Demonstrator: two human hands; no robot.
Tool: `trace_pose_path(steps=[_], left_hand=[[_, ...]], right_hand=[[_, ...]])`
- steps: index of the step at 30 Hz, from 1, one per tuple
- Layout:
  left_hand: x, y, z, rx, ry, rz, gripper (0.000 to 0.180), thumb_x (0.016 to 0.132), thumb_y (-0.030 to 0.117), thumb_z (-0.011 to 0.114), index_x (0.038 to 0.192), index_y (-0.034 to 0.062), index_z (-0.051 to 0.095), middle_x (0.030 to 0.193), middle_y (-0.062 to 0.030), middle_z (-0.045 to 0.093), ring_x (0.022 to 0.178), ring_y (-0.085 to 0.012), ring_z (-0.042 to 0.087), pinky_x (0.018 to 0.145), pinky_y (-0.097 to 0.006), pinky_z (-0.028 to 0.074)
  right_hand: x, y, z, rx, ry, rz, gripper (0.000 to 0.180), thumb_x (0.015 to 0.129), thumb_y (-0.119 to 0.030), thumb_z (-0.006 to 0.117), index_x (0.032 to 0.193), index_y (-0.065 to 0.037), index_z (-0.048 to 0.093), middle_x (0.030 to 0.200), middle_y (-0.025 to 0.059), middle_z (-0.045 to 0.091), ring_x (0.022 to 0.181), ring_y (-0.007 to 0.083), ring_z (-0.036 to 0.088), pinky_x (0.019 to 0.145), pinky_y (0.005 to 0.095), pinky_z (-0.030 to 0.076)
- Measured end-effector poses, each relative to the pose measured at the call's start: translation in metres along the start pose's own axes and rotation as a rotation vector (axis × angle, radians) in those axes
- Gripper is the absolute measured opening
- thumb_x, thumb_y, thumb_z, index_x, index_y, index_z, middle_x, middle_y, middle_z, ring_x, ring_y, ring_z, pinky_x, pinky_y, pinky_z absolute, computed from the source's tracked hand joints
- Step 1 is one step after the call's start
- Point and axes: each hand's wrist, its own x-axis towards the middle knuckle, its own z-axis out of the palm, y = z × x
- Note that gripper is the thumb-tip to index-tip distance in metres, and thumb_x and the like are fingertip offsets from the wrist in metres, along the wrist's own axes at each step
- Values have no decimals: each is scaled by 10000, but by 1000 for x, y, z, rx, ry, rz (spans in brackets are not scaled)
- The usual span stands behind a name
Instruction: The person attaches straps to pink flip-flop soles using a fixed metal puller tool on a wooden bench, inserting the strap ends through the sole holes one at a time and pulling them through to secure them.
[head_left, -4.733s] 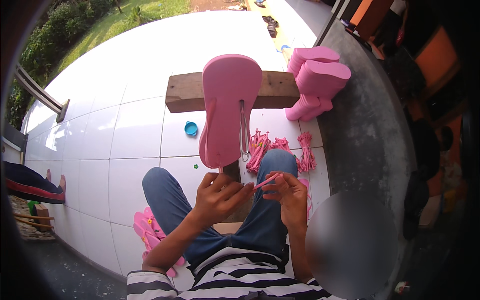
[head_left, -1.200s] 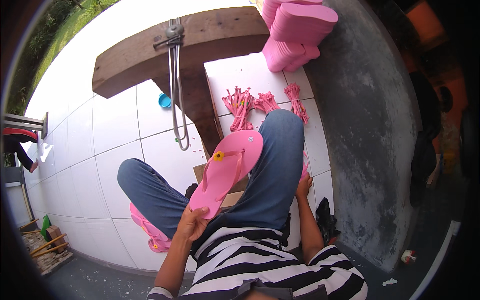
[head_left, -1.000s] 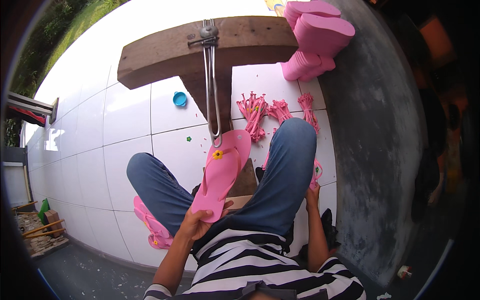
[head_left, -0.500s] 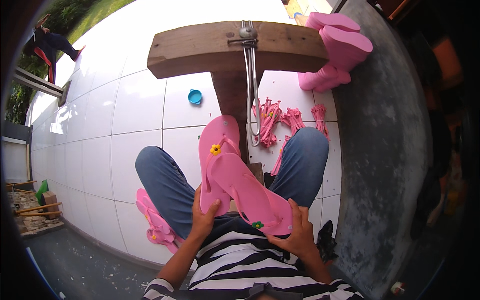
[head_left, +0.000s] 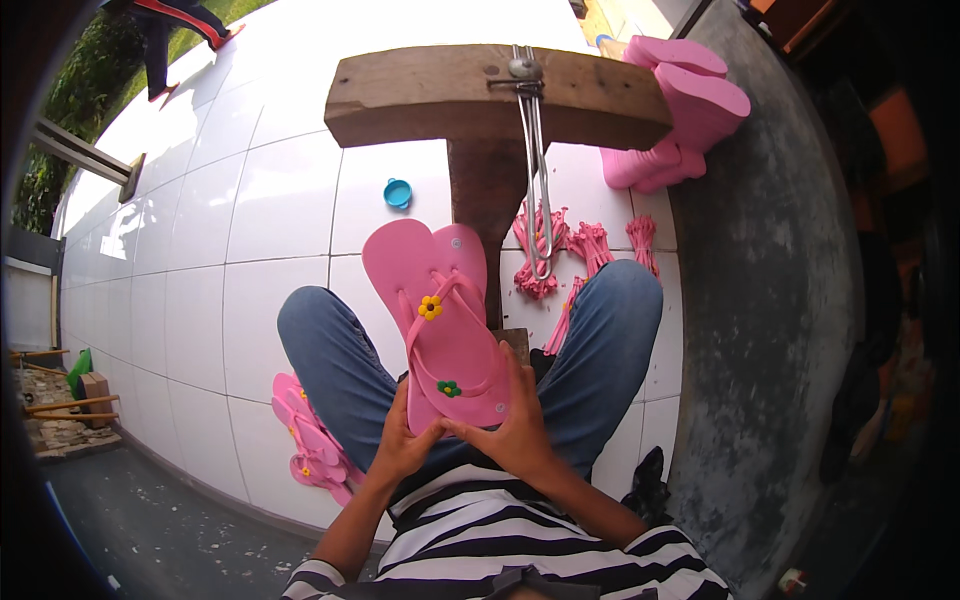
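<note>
The left hand [head_left: 405, 440] and right hand [head_left: 522, 425] are closed partway around the near ends of 2 pink sandals, 1 hand on each side, thumbs coming together at the near edge. The yellow-flowered sandal [head_left: 470, 268] and green-flowered sandal [head_left: 476, 407] overlap head to tail between the palms, their far ends fanned slightly apart; which straps lie on top is hard to tell.

Only the near ends are gripped, so uneven thumb pressure could let the soles slide across each other or 1 slip free. Squeezing hard could bend a strap or twist the green flower [head_left: 448, 388], just beyond the thumbs. Lifting or swinging forward and right could snag a strap on the wire loop [head_left: 537, 180] hanging beyond the grip from the wooden stand [head_left: 420, 100]. A dropped sandal might land by the strap bundles [head_left: 592, 245], ahead and right of the hands.
</note>
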Motion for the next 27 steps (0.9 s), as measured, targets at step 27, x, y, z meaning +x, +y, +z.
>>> trace_pose_path(steps=[27], left_hand=[[44,-20,-179,-27,812,146,459,952,238,635,1318,16,469,1215,-112,587,1070,-204,600,910,-328,505]], right_hand=[[49,11,7,222,-95,-140,654,847,-105,733,1418,-94,415,1228,99,472,933,141,561,725,264,479]])
